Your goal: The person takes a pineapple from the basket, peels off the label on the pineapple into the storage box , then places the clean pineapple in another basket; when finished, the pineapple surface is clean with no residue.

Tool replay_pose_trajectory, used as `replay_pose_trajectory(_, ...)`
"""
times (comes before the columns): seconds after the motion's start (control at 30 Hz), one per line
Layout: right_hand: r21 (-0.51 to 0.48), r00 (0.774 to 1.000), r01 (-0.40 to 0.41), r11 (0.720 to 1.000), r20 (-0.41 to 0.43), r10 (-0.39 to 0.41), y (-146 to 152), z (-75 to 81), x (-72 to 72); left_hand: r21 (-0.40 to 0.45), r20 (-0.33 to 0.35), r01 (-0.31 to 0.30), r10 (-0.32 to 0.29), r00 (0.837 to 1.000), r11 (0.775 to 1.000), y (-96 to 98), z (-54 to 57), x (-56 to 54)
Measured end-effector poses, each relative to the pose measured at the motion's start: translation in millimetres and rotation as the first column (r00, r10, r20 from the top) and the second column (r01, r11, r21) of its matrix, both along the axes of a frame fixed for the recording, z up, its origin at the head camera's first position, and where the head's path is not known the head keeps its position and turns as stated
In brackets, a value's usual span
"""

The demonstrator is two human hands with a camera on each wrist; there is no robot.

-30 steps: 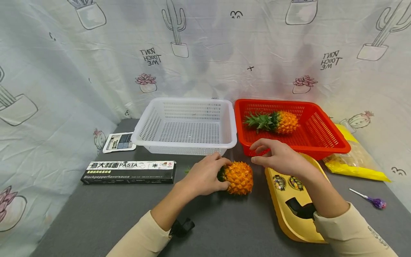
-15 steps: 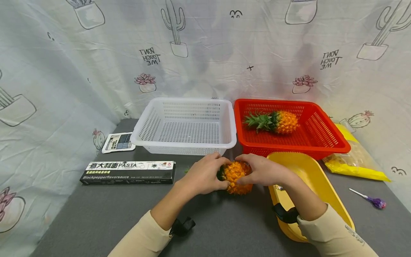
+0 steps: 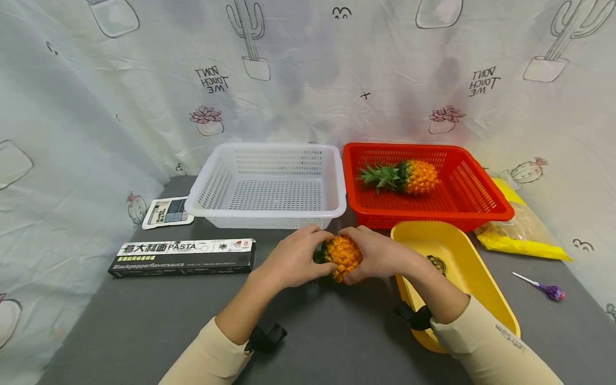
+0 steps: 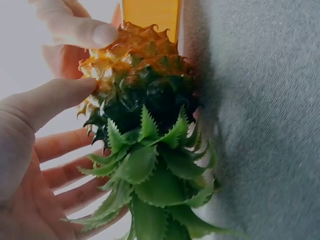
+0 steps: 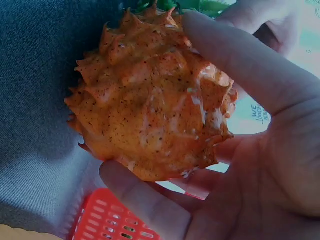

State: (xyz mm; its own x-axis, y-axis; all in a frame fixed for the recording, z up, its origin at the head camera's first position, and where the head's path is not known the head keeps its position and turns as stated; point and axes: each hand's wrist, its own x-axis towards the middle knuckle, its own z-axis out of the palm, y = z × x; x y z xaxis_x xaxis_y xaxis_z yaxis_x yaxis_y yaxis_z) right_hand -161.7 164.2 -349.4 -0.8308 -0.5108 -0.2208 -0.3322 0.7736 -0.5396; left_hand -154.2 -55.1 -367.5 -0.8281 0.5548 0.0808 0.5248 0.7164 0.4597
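A small orange pineapple (image 3: 344,258) lies on the grey table between my hands, its green crown pointing left, mostly hidden in the head view. My left hand (image 3: 299,258) holds it near the crown, with the thumb (image 4: 60,102) against the side and the other fingers behind the leaves (image 4: 155,185). Around the spiky orange end, my right hand (image 3: 380,254) curls its thumb and fingers. In the right wrist view, that end of the pineapple (image 5: 150,100) faces the camera. A second pineapple (image 3: 418,177) lies in the red basket (image 3: 457,211) at the back.
A white basket (image 3: 269,214) stands left of the red one. Under my right forearm is a yellow tray (image 3: 474,283). A black pasta box (image 3: 183,259) and a white packet (image 3: 167,213) lie left; a yellow bag (image 3: 517,227) and a lollipop (image 3: 552,291) lie right.
My right hand has come left from above the yellow tray and taken hold of the pineapple's orange end. My left hand stays on it. The head view has shifted slightly.
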Motion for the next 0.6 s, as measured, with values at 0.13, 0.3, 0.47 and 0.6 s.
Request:
replay_pose_trajectory(0.13,0.038,1.0,0.023,0.999,0.001,-0.024,-3.1,0.6,-0.8,0.012,-0.001,0.028,-0.028,1.0,1.0,-5.2,5.4,-0.9)
replay_pose_trajectory(0.3,0.087,0.998,0.053,0.995,0.016,-0.054,-9.5,2.2,-0.8,0.04,-0.057,0.033,-0.031,0.998,0.999,-17.1,12.5,-0.9)
replay_pose_trajectory(0.47,0.124,0.998,0.041,0.991,0.047,-0.047,-13.6,5.1,1.1,0.089,-0.095,0.013,-0.004,0.995,0.996,-33.9,15.2,-0.3)
replay_pose_trajectory(0.6,0.137,0.999,0.027,0.99,0.043,-0.033,-12.2,6.8,3.5,0.113,-0.137,-0.027,0.043,0.99,0.993,-49.4,19.1,-4.0)
